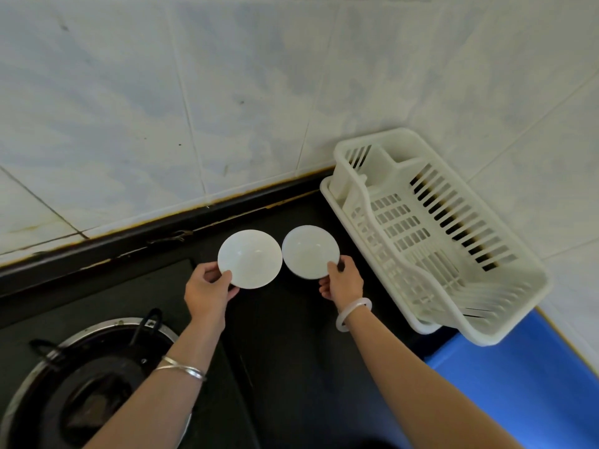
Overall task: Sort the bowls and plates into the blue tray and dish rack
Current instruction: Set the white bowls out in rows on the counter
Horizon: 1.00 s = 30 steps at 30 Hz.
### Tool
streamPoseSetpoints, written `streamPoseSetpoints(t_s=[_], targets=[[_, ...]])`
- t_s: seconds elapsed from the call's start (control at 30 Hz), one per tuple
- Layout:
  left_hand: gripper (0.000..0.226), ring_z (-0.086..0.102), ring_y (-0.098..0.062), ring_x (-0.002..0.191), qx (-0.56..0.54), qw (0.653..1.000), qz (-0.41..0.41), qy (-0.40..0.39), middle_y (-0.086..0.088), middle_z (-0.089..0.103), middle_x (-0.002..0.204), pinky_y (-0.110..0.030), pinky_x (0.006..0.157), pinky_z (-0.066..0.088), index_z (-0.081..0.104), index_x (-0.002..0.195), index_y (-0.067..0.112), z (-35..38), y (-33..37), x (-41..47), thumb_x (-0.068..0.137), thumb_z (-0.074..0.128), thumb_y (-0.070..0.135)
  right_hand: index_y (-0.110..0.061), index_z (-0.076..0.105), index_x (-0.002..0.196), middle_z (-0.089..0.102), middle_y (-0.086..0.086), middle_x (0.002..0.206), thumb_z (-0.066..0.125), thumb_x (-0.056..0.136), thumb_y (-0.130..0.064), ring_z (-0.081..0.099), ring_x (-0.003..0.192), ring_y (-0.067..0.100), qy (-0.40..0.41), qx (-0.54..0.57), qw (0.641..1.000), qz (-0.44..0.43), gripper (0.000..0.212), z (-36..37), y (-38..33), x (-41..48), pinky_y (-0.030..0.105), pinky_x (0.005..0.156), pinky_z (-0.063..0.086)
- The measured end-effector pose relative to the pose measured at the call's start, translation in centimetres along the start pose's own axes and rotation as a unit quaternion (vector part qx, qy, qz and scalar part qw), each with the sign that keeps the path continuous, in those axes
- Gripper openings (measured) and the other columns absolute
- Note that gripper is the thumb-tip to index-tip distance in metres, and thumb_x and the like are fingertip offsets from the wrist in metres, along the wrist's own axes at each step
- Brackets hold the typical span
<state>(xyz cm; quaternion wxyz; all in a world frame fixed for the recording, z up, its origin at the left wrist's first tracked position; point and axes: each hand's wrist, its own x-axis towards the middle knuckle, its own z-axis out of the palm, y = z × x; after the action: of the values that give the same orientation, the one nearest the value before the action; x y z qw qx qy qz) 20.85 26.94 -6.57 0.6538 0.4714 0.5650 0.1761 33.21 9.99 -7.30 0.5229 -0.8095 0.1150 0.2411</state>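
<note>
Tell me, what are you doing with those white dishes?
A person holds two white dishes at the dark counter: the left hand grips the left dish by its rim, and the right hand grips the right dish. The dish rack and blue tray sit to the right; neither dish is in them yet.

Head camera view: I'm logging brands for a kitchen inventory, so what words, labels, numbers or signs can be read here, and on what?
No readable text anywhere in this view.
The left bowl and the right bowl are plain white, with no print on the sides that show.
The dish rack, blue tray, gas burner and wall tiles show no label, brand or number.
</note>
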Motion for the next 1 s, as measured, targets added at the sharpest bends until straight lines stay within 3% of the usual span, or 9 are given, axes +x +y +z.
streamPoseSetpoints(t_s=[0.1,0.2,0.3,0.5,0.7,1.0], targets=[[0.029,0.059,-0.025,0.106,-0.021,0.999,-0.03,-0.037,-0.005,0.056,0.121,-0.034,0.075,0.054,0.054,0.116,0.018,-0.5,-0.3,-0.2,0.088,0.059,0.01,-0.025,0.039,0.137,0.063,0.006,0.092,0.048,0.096,-0.029,0.065,0.068,0.016,-0.037,0.031,0.998,0.036,0.042,-0.8,-0.1,-0.2,0.022,0.047,0.052],[0.031,0.064,-0.022,0.094,-0.072,0.99,-0.105,-0.068,-0.002,0.056,0.115,-0.033,0.073,0.055,0.052,0.119,0.022,-0.8,-0.8,-0.4,0.09,0.057,0.014,-0.022,0.042,0.137,0.061,0.009,0.115,0.053,0.094,-0.019,0.069,0.085,0.02,-0.063,0.13,0.987,0.072,0.045,-1.1,0.2,-0.4,0.023,0.054,0.057],[0.032,0.065,-0.021,0.093,-0.132,0.978,-0.147,-0.065,0.0,0.051,0.118,-0.033,0.074,0.056,0.055,0.118,0.022,-0.6,-0.8,-0.5,0.089,0.057,0.009,-0.014,0.049,0.132,0.058,0.013,0.126,0.054,0.092,-0.01,0.065,0.101,0.025,-0.053,0.23,0.969,0.075,0.04,-0.7,0.3,-0.4,0.023,0.06,0.059],[0.033,0.066,-0.025,0.098,-0.17,0.97,-0.161,-0.058,-0.006,0.051,0.132,-0.035,0.082,0.056,0.056,0.119,0.017,1.1,0.7,-0.1,0.089,0.057,0.005,-0.007,0.052,0.128,0.058,0.015,0.125,0.051,0.093,-0.006,0.061,0.109,0.028,-0.03,0.259,0.963,0.068,0.035,0.6,-1.8,1.3,0.028,0.067,0.058],[0.033,0.065,-0.028,0.101,-0.183,0.969,-0.159,-0.054,-0.009,0.051,0.134,-0.039,0.09,0.054,0.054,0.12,0.016,2.8,2.0,0.8,0.089,0.056,0.005,0.001,0.051,0.129,0.056,0.022,0.126,0.048,0.094,-0.003,0.057,0.114,0.032,-0.022,0.261,0.963,0.056,0.035,2.0,-4.0,3.9,0.032,0.078,0.054],[0.031,0.062,-0.03,0.108,-0.201,0.965,-0.162,-0.051,-0.01,0.05,0.134,-0.039,0.093,0.052,0.053,0.118,0.017,4.3,3.2,1.3,0.089,0.055,0.004,0.002,0.05,0.125,0.056,0.019,0.119,0.047,0.094,-0.002,0.057,0.105,0.028,-0.031,0.288,0.956,0.056,0.031,3.8,-5.9,6.4,0.031,0.076,0.052]])
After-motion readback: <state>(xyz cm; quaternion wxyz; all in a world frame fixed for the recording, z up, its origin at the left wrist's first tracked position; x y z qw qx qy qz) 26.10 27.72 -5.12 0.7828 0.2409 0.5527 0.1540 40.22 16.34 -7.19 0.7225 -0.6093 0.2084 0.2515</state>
